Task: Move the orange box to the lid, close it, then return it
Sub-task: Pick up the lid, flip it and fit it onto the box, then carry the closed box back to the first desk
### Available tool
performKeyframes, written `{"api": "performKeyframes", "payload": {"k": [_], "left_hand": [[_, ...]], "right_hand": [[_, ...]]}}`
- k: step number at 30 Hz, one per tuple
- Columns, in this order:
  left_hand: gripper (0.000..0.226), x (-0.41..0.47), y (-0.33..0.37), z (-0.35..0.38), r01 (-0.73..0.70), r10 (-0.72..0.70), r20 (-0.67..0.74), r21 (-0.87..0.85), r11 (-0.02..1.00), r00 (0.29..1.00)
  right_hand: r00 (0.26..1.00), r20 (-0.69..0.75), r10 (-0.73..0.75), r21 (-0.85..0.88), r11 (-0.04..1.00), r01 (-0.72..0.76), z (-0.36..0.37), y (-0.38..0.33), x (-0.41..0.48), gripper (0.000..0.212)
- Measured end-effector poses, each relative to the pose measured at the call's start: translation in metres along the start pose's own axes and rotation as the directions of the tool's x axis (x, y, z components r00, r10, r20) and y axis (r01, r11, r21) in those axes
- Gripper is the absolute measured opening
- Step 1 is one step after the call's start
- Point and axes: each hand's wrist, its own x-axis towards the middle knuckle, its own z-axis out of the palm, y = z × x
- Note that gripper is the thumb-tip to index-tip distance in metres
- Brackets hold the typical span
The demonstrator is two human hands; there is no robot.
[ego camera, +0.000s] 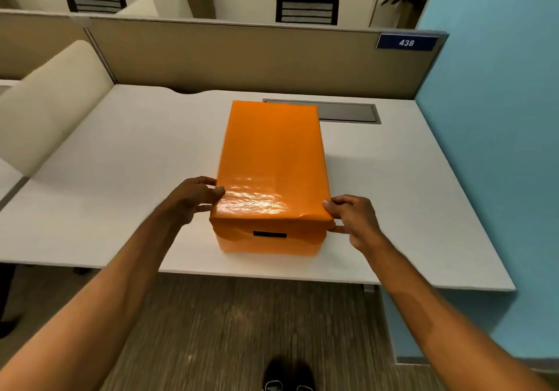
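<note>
An orange box stands on the white desk, near its front edge at the middle. A glossy orange lid sits on top of the box, and a black slot shows on the box's near face. My left hand pinches the lid's near left corner, thumb on top and fingers along the side. At the near right corner my right hand grips the lid the same way, where the lid's edge is slightly crumpled.
A grey cable hatch lies in the desk behind the box. A beige partition with a blue "438" sign closes the back. A blue wall stands at the right and a cream chair back at the left.
</note>
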Motion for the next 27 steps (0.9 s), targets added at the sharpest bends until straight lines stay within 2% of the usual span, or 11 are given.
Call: {"api": "performKeyframes", "payload": {"k": [7, 14, 20, 23, 27], "left_hand": [[0.043, 0.005, -0.007, 0.001, 0.026, -0.028, 0.034, 0.032, 0.999, 0.999], [0.046, 0.011, -0.019, 0.001, 0.008, -0.009, 0.058, 0.032, 0.999, 0.998], [0.048, 0.012, -0.03, 0.004, -0.027, 0.026, 0.042, 0.013, 1.0, 0.999], [0.047, 0.014, -0.032, 0.003, -0.04, 0.04, 0.044, 0.009, 0.999, 0.998], [0.056, 0.02, -0.033, 0.001, -0.025, 0.03, 0.062, -0.077, 0.997, 0.998]], "right_hand": [[1.0, -0.024, -0.008, -0.025, 1.0, 0.008, 0.002, 0.0, 0.001, 0.024], [0.999, -0.006, 0.033, -0.063, 0.997, -0.034, 0.004, 0.012, 0.002, 0.031], [0.999, -0.033, 0.013, -0.084, 0.996, -0.015, 0.009, 0.019, 0.002, 0.032], [1.0, -0.014, 0.02, -0.051, 0.998, -0.021, 0.008, 0.019, 0.001, 0.025], [0.999, 0.031, 0.027, -0.002, 1.0, -0.027, 0.007, 0.018, 0.004, 0.024]]}}
